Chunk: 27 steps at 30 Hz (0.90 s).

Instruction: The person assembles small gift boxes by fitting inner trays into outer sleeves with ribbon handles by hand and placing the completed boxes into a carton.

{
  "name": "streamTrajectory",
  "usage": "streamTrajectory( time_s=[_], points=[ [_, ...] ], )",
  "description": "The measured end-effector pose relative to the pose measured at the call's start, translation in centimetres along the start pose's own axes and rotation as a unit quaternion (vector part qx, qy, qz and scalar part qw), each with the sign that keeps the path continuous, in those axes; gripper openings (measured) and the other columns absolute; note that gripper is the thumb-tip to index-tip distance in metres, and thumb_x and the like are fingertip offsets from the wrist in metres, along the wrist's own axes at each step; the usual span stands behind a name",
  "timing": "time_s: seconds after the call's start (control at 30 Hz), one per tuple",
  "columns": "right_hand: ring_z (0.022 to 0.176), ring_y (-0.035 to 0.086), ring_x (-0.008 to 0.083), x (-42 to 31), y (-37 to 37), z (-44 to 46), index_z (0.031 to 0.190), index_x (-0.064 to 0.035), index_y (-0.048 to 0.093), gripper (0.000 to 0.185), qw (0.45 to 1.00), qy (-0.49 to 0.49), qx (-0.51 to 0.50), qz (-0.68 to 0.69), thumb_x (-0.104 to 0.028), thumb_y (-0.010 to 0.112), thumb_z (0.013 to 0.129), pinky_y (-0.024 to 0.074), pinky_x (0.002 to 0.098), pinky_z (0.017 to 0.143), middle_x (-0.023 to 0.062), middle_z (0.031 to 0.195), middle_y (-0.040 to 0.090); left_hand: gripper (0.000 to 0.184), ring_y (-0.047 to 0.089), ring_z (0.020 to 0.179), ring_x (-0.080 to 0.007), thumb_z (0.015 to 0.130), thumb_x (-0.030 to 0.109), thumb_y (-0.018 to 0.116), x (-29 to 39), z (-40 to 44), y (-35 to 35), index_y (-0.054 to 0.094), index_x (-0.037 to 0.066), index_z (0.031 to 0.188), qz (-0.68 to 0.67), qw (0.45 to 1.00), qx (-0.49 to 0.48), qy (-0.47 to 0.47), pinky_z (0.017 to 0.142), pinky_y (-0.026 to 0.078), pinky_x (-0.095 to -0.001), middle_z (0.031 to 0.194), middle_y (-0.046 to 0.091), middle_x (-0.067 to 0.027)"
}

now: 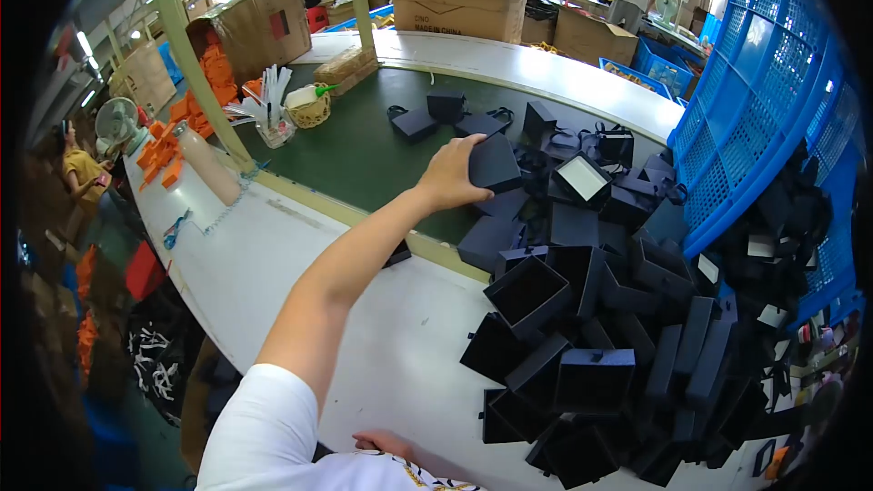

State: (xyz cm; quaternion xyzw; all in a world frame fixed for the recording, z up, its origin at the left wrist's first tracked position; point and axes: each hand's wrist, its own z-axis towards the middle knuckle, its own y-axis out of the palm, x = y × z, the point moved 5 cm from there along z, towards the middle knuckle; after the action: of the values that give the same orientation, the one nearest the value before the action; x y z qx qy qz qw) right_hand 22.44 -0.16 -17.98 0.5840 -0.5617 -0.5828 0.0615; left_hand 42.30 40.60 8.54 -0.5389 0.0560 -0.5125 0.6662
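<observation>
My left hand (452, 175) reaches out over the dark green work surface. Its thumb and fingers grip the sides of a small black box (496, 164), held above a spread of other boxes. My right hand (384, 442) lies low on the white tabletop, close to my body and partly hidden by my shirt; its visible fingers rest loosely with nothing seen in them. Beside the held box is a black box with a pale insert (583, 178). Nearer to me on the right is a large heap of open black box parts (596, 382), some with small ribbon tabs.
A tall blue plastic crate (746, 82) stands tilted at the right. A raised cream-coloured strip (318, 206) separates the white tabletop (382, 336) from the green surface (364, 155). A small basket (309, 109), a tan bottle (207, 164) and orange pieces (162, 155) are at the left.
</observation>
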Motion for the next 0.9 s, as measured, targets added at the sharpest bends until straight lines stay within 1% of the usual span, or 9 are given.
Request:
streamTrajectory(
  time_s=[0.07, 0.13, 0.2, 0.33, 0.47, 0.53, 0.57, 0.73, 0.9],
  points=[
    [0.066, 0.055, 0.0167, -3.9, 1.9, -2.1, 0.079, -0.0084, 0.061, 0.028, 0.982, -0.122, 0.08, -0.12, -0.02, 0.058, 0.104, 0.0473, 0.0303, 0.071, 0.0011, 0.071, 0.058, 0.102, 0.051, 0.127, -0.0392, 0.064, 0.033, 0.089, 2.6, -5.0, -4.4, 0.041, 0.01, 0.15, -0.008, 0.999, 0.043, 0.029, 0.109, 0.042, -0.0471, 0.136, 0.053, -0.0207],
    [0.075, 0.066, 0.0226, -7.1, 6.1, -7.4, 0.094, -0.0036, 0.068, 0.012, 0.743, -0.448, 0.287, -0.405, -0.012, 0.063, 0.101, 0.0528, 0.0336, 0.075, 0.0079, 0.081, 0.068, 0.102, 0.051, 0.126, -0.0382, 0.065, 0.033, 0.089, 4.0, -11.9, -8.2, 0.04, 0.011, 0.151, 0.0, 0.999, 0.035, 0.017, 0.107, 0.041, -0.0487, 0.135, 0.053, -0.0188],
    [0.088, 0.071, 0.0324, -7.7, 7.0, -8.2, 0.114, -0.0003, 0.068, 0.02, 0.738, -0.409, 0.262, -0.468, -0.001, 0.066, 0.094, 0.0569, 0.0391, 0.079, 0.0171, 0.097, 0.07, 0.102, 0.052, 0.125, -0.037, 0.065, 0.034, 0.088, 5.4, -20.2, -11.0, 0.04, 0.011, 0.151, 0.053, 0.998, 0.015, -0.022, 0.104, 0.041, -0.0483, 0.134, 0.052, -0.0173],
    [0.101, 0.066, 0.0393, -10.4, 10.7, -10.4, 0.116, -0.0002, 0.066, 0.028, 0.733, -0.38, 0.256, -0.503, 0.002, 0.063, 0.088, 0.0564, 0.0431, 0.085, 0.0202, 0.112, 0.067, 0.103, 0.052, 0.124, -0.0353, 0.065, 0.037, 0.088, 5.9, -35.0, -11.6, 0.039, 0.013, 0.152, 0.146, 0.981, -0.043, -0.124, 0.102, 0.039, -0.0474, 0.133, 0.052, -0.0163],
    [0.118, 0.06, 0.0395, -10.7, 12.4, -10.6, 0.122, 0.0029, 0.065, 0.036, 0.598, -0.46, 0.283, -0.593, 0.002, 0.063, 0.086, 0.0508, 0.0467, 0.098, 0.0198, 0.13, 0.061, 0.103, 0.048, 0.131, -0.0385, 0.067, 0.035, 0.086, 6.2, -42.4, -11.5, 0.036, 0.012, 0.154, 0.092, 0.976, -0.063, -0.188, 0.107, 0.039, -0.048, 0.138, 0.049, -0.0191],
    [0.125, 0.057, 0.0381, -11.8, 13.1, -10.4, 0.125, 0.0035, 0.064, 0.039, 0.542, -0.451, 0.297, -0.644, 0.0, 0.062, 0.086, 0.0483, 0.0473, 0.102, 0.0188, 0.136, 0.059, 0.103, 0.045, 0.135, -0.0412, 0.068, 0.032, 0.084, 5.1, -42.8, -12.0, 0.033, 0.012, 0.156, -0.023, 0.988, -0.035, -0.149, 0.11, 0.039, -0.0487, 0.143, 0.047, -0.0213],
    [0.128, 0.055, 0.0372, -12.0, 13.2, -10.1, 0.126, 0.0036, 0.063, 0.04, 0.527, -0.433, 0.3, -0.667, -0.001, 0.062, 0.086, 0.0474, 0.0473, 0.103, 0.0183, 0.139, 0.058, 0.085, 0.047, 0.136, -0.0433, 0.073, 0.028, 0.079, 4.2, -42.4, -12.5, 0.044, 0.008, 0.147, -0.165, 0.956, -0.015, -0.244, 0.114, 0.037, -0.0494, 0.143, 0.05, -0.0237],
    [0.135, 0.05, 0.0353, -11.1, 12.4, -8.0, 0.132, 0.0026, 0.061, 0.049, 0.435, -0.381, 0.279, -0.766, -0.005, 0.063, 0.083, 0.0427, 0.0478, 0.108, 0.0167, 0.145, 0.055, 0.044, 0.064, 0.113, -0.0354, 0.077, 0.03, 0.076, 5.8, -34.4, -11.1, 0.069, 0.005, 0.112, 0.017, 0.987, -0.106, -0.119, 0.101, 0.046, -0.0479, 0.119, 0.067, -0.0164],
    [0.138, 0.049, 0.0334, -10.8, 11.8, -8.0, 0.135, 0.0014, 0.06, 0.052, 0.455, -0.378, 0.275, -0.758, -0.005, 0.062, 0.083, 0.0442, 0.0442, 0.106, 0.0149, 0.147, 0.054, 0.038, 0.07, 0.094, -0.0328, 0.077, 0.041, 0.074, 4.2, -31.5, -6.3, 0.077, 0.008, 0.097, 0.305, 0.895, -0.314, -0.089, 0.087, 0.049, -0.0445, 0.1, 0.073, -0.0133]
  ],
)
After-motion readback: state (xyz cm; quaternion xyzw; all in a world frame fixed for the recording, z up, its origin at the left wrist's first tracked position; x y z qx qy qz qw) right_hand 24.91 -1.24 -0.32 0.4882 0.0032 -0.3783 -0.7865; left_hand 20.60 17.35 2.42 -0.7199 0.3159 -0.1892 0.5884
